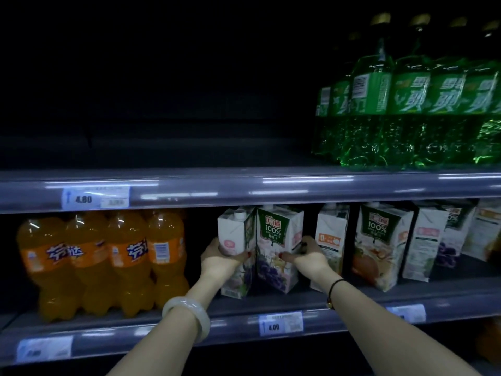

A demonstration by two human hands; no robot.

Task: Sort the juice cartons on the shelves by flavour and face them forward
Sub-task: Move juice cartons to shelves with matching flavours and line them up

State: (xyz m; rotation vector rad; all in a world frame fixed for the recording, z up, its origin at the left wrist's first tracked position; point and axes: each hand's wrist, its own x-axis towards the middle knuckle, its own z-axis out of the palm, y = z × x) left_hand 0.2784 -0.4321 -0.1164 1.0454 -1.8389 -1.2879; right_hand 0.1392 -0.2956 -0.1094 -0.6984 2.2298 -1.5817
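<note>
I am watching two juice cartons standing pressed together near the middle of the lower shelf [244, 325]. The grape carton [273, 240] is showing its green label to the front, while the turned carton [234, 229] on its left is presenting a plain white side, its fruit picture angled in toward its neighbour. The left hand [221, 257] is gripping the turned carton low on its outer side, thumb across the front, and the right hand [306, 256] is gripping the grape carton in the same way from the other side. Both holds are sitting low on tall, narrow boxes, so I am judging that a quick twist could tip a top backward or drag the pair out of line together. The right hand is working just beside a side-on carton [329, 240], and a wide swing of the knuckles could knock it further askew or push it into the apple carton [379, 245], which is itself standing at an angle. On the other side, the orange bottles [103, 261] are standing near enough for an elbow or the pale bracelet [187, 317] to bump them. The light is dim and several labels are facing away, so I am wary of misreading a flavour and grouping it wrongly.
</note>
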